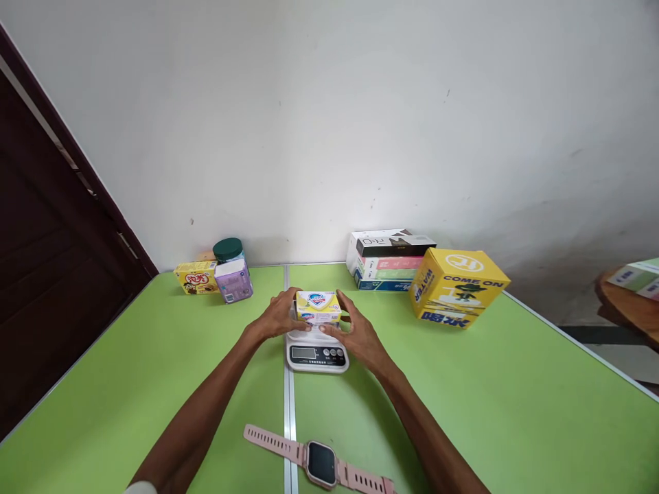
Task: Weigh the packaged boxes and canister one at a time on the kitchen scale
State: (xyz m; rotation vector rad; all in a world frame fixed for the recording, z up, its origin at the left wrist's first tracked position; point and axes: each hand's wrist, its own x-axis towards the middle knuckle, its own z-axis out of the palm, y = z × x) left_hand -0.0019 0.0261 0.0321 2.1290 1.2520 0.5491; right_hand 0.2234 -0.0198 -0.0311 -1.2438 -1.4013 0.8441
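A yellow-and-white soap box (318, 302) is over the platform of a white kitchen scale (318, 365). My left hand (278, 315) grips its left side, and my right hand (357, 336) grips its right side. Both thumbs are at the front below the box, with the other fingers reaching round its sides. Whether the box rests on the platform or is held just above it, I cannot tell. The scale's grey display and its buttons face me; no digits are readable. Nearer to me, between my forearms, lies a pink smartwatch (322, 464) with its strap stretched out.
At the back left stand a yellow snack box (196, 278), a purple box (234, 281) and a green-lidded jar (228, 250). Several stacked boxes (394, 264) lie by the wall, beside a large yellow carton (458, 288). A metal seam crosses the green table (195, 357).
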